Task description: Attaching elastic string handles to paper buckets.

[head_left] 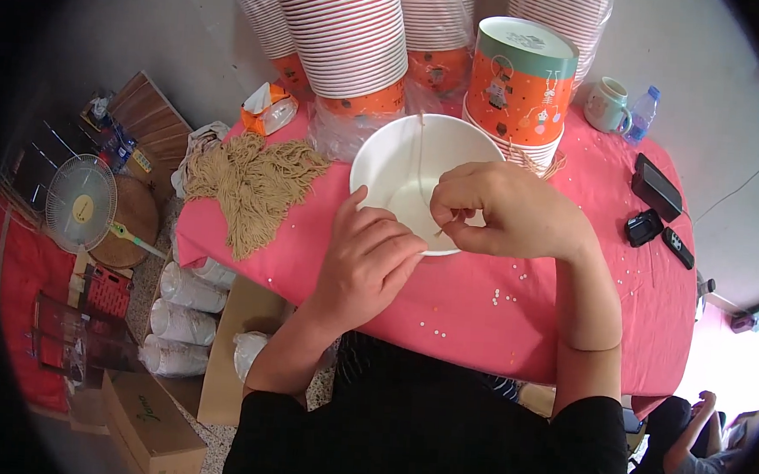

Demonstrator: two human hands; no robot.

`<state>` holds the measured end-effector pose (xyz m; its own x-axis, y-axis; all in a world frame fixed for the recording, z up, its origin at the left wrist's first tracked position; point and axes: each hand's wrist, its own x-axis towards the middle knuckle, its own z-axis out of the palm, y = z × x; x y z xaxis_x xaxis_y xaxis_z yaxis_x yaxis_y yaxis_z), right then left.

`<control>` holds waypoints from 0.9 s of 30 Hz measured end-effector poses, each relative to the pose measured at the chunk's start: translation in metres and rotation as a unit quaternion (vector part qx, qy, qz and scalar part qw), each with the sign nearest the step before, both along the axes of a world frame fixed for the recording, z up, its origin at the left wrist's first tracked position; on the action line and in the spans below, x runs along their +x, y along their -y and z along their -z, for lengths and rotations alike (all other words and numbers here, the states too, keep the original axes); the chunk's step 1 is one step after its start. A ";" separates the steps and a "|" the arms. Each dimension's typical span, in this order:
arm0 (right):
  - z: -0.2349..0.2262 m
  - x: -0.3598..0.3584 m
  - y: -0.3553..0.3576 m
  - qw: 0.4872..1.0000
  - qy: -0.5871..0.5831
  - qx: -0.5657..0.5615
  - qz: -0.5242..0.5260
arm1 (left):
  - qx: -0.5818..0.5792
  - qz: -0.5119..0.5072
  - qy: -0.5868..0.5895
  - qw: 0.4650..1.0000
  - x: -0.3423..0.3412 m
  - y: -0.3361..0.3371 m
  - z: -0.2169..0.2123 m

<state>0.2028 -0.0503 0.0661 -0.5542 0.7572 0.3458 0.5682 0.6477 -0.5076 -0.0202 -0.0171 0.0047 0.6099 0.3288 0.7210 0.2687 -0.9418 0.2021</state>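
While a heap of tan string lengths lies waiting at the left of the pink tablecloth, the work looks to me only partly done: one white paper bucket is in hand, with tall stacks of striped paper buckets standing behind it at the table's far edge. One tan string already runs down from the bucket's far rim into its white inside, so the far end seems fixed; the near end looks not yet secured, though I can't see any hole or knot.

Moving rightward, the left hand rests at the bucket's near rim, fingers curled loosely against it, thumb raised toward the inside, steadying it on the table. The right hand reaches across from the right, wrist bent, knuckles up, hovering over the near rim; its thumb and forefinger pinch the loose end of the string. Beside it stands an orange printed bucket with a green band, upside down on another stack.
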 end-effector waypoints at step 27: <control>-0.004 -0.015 0.022 0.996 0.068 0.058 -0.001 | 0.304 -0.008 -0.004 0.952 -0.019 0.007 0.001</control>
